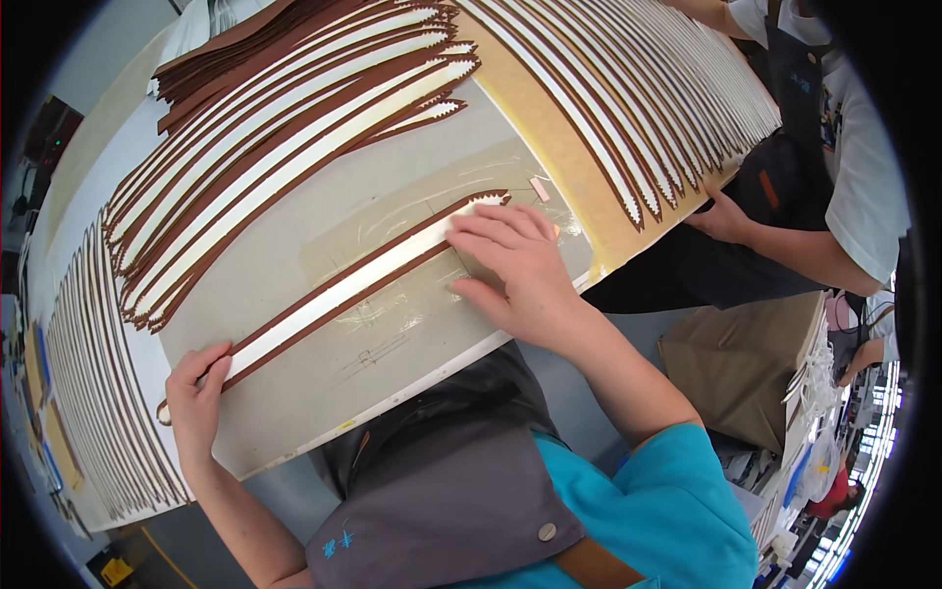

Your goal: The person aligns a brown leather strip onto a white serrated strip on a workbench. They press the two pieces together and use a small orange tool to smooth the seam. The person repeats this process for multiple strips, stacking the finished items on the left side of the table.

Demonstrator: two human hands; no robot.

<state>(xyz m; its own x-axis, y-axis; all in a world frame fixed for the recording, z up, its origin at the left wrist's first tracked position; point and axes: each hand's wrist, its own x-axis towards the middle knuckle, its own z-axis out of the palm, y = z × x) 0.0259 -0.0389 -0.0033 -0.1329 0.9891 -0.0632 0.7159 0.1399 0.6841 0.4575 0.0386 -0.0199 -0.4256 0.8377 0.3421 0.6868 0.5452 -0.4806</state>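
Note:
A long brown strip with a white middle band (339, 297) lies slantwise across the grey work table, its right tip notched. At its left end my left hand (199, 386) is closed, pinching the strip's edge between thumb and fingers. My right hand (515, 267) rests over the strip near its right tip, fingers stretched out and thumb apart. It covers part of that end. Under the strip, clear film (392, 260) with thin drawn lines is stuck to the table. A small pink piece (539, 189) lies just beyond the right hand.
A pile of similar strips (294, 157) lies behind, with plain brown strips (235, 59) at the far left. More strips stand in rows on the left (98, 383) and on a tan board (579, 187) at right. A co-worker's hand (721, 214) touches the board's edge.

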